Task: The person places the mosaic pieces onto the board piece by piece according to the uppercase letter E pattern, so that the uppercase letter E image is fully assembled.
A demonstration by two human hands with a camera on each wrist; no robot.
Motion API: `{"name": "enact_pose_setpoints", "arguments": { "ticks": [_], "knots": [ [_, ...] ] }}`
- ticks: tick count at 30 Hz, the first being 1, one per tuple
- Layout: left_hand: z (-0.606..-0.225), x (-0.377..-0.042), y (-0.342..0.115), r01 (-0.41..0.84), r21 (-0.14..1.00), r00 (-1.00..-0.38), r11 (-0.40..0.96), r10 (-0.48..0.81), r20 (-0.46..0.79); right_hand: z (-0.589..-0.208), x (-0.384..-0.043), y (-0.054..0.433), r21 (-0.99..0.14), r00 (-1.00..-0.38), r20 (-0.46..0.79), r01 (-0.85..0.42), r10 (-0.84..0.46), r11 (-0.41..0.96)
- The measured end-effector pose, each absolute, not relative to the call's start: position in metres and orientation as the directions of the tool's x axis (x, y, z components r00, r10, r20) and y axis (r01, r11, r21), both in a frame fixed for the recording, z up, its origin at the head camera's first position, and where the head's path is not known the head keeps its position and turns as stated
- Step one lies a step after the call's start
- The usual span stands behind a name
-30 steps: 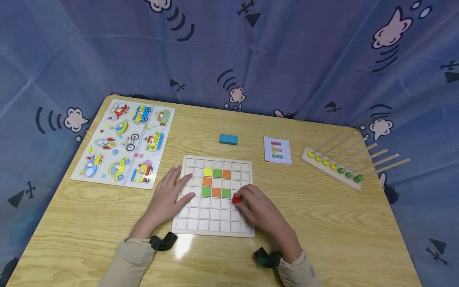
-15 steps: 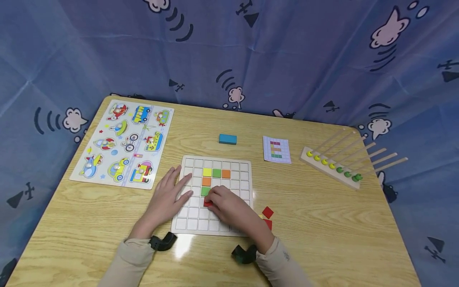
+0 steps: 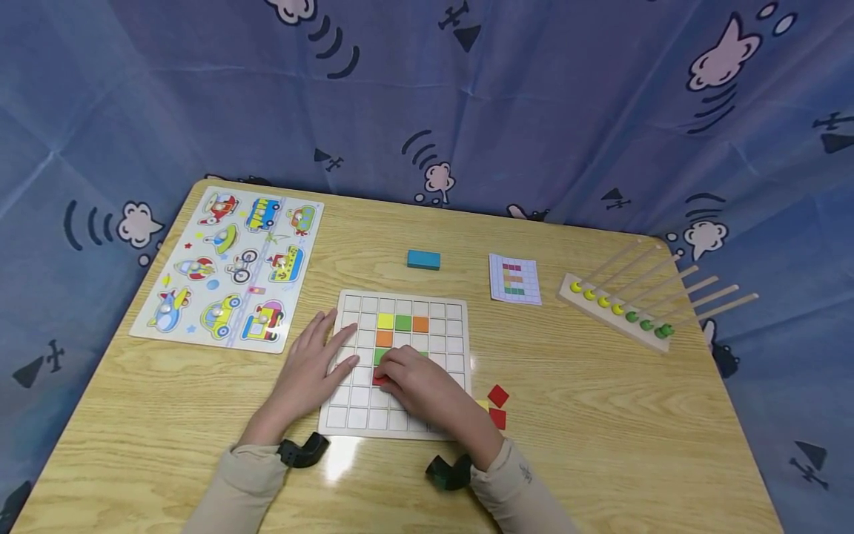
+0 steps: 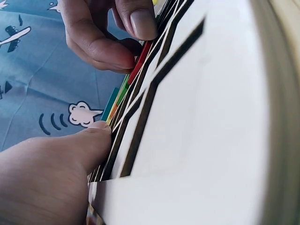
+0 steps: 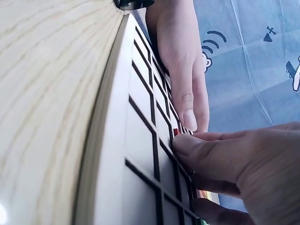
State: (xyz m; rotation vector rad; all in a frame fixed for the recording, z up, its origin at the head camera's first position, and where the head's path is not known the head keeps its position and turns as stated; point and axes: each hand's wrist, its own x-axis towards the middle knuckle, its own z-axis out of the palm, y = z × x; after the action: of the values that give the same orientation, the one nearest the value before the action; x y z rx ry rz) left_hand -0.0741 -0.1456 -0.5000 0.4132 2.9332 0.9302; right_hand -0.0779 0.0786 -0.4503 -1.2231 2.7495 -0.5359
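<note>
A white grid board (image 3: 338,417) lies on the table, with yellow, green and orange square tiles in some of its cells. My left hand (image 3: 310,371) rests on the board's left side, fingers and thumb spread. My right hand (image 3: 427,386) reaches across the board and pinches a red square tile (image 3: 378,377) just below a green tile (image 3: 379,356). Seen from the left wrist, the red tile (image 4: 139,64) is right at the board surface under the fingertips. The right hand covers several middle cells in the head view.
Two loose red tiles (image 3: 497,395) and a yellow tile (image 3: 482,405) lie right of the board. A blue block (image 3: 423,259) and a pattern card (image 3: 531,285) stand behind it. A vehicle puzzle (image 3: 250,289) is at left, a pegged bead rack (image 3: 617,313) at right.
My right hand has carried the red tile leftward from the board's right side to the cell below the left green tile, then shifted slightly left. The left hand has stayed in place.
</note>
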Motion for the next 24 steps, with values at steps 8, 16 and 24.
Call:
{"name": "enact_pose_setpoints", "arguments": {
  "ticks": [8, 16, 24],
  "knots": [
    [-0.5, -0.074, -0.146, 0.244, 0.571, -0.963, 0.784, 0.265, 0.049, -0.452, -0.078, 0.078, -0.312, -0.67, 0.086, -0.721, -0.738, 0.618],
    [-0.499, -0.073, -0.146, 0.241, 0.569, -0.963, 0.786, 0.266, 0.039, -0.437, -0.078, 0.095, -0.389, -0.737, 0.052, -0.637, -0.674, 0.666],
    [-0.5, -0.074, -0.146, 0.241, 0.574, -0.963, 0.783, 0.266, 0.041, -0.425, -0.076, 0.164, -0.352, -0.881, 0.029, -0.452, -0.473, 0.82]
  ]
}}
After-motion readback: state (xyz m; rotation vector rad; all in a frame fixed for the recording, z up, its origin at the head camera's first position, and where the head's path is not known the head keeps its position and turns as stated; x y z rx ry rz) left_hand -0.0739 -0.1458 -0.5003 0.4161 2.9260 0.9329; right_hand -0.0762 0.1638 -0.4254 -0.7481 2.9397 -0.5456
